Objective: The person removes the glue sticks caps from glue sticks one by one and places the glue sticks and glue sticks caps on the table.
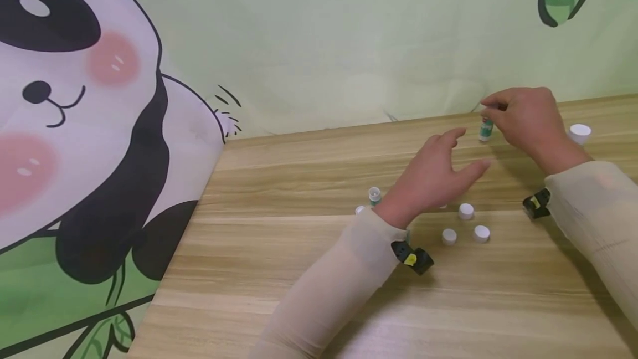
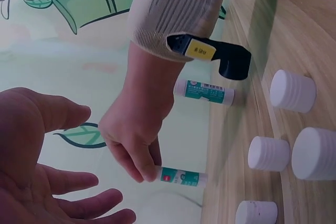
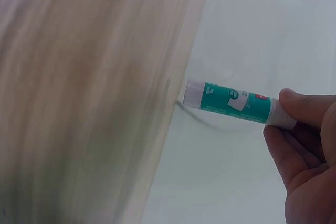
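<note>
Near the back edge of the table, my right hand point(image 1: 534, 122) pinches the upper end of a glue stick point(image 1: 485, 129) between thumb and fingers. Its green label and white ends show clearly in the right wrist view, where the glue stick point(image 3: 236, 103) points toward the tabletop; whether it touches the wood I cannot tell. To its left, my left hand point(image 1: 430, 173) hovers over the table with fingers spread and nothing in them. Below that hand lie several white caps point(image 1: 466, 211). A second glue stick point(image 2: 207, 92) stands upright beyond the right wrist.
Left of my left wrist stands an uncapped glue stick point(image 1: 374, 195), with another white round top point(image 1: 360, 210) partly hidden by the sleeve. Behind the wooden table point(image 1: 279, 181) hangs a pale green backdrop point(image 1: 309, 43) with a panda drawing. Black wrist cameras point(image 1: 412, 258) stick out from both sleeves.
</note>
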The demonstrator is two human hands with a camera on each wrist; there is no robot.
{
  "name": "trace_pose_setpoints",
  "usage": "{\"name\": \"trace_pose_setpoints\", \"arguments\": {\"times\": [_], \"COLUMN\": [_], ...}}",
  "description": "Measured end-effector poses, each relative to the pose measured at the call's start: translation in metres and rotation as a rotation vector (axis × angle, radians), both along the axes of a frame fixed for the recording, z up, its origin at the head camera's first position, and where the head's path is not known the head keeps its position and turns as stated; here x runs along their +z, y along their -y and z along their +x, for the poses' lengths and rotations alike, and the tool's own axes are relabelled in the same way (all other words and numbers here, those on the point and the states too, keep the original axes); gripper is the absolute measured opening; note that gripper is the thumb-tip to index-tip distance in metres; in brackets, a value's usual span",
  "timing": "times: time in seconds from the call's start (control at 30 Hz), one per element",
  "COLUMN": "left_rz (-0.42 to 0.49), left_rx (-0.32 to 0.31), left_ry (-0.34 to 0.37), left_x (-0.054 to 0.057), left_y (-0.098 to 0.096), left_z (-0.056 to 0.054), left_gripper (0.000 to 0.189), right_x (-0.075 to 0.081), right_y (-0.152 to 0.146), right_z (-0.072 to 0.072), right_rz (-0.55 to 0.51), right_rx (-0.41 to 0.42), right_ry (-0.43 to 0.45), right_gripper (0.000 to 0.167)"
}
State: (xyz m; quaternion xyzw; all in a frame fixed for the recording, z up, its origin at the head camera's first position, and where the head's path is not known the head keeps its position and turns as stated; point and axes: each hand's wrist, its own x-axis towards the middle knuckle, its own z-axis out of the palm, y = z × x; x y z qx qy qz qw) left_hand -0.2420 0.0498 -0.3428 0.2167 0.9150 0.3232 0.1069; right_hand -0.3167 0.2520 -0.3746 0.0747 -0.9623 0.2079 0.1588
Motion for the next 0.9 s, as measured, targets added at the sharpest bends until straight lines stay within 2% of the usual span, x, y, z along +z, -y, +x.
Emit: {"name": "trace_pose_setpoints", "arguments": {"times": [0.2,0.4,0.63,0.9], "left_rz": [0.02,0.031,0.038,0.076], "left_rx": [0.003,0.006,0.017,0.01], "left_ry": [0.002,-0.004,-0.016,-0.051], "left_x": [0.002,0.003,0.005,0.002], "left_y": [0.005,0.01,0.015,0.024], "left_z": [0.0,0.002,0.002,0.003], "left_gripper": [0.066,0.065,0.065,0.059], "right_x": [0.011,0.022,0.033,0.05], "right_y": [0.003,0.006,0.01,0.025], "right_z": [0.009,0.02,0.032,0.05], "right_rz": [-0.013,-0.008,0.022,-0.017], "right_rx": [0.004,0.045,0.073,0.123], "right_ry": [0.015,-0.063,-0.085,-0.149], "right_gripper": [0.028,0.025,0.025,0.022]}}
